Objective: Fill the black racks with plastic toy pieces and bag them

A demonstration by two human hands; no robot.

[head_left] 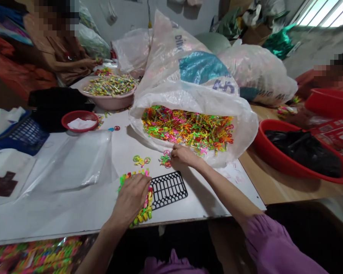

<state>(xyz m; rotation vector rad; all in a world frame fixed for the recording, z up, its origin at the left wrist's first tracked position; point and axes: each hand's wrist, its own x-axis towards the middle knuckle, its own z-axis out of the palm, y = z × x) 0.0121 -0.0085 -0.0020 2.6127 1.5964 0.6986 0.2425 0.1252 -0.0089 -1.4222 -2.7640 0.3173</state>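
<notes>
My left hand [133, 196] lies palm down, fingers stretched over a row of bright plastic pieces [144, 217] set along the left part of a black plastic rack [170, 190]. The rack's right part shows bare slots. My right hand [184, 155] is closed in a pinch at the bag's front lip, its fingertips at a small green and pink toy bicycle [165, 160]. Another toy bicycle [141, 161], yellow-green and pink, lies to its left on the white tabletop. Behind my right hand, a white woven bag [237, 140] lies open, heaped with many-coloured plastic toys [185, 127].
A clear plastic sheet [71, 163] covers the tabletop's left. Further back are a small red bowl [80, 121], a pink basin [111, 101] of toys and a blue basket [23, 133]. A red tub [305, 167] stands right. Two other people sit at far left and right.
</notes>
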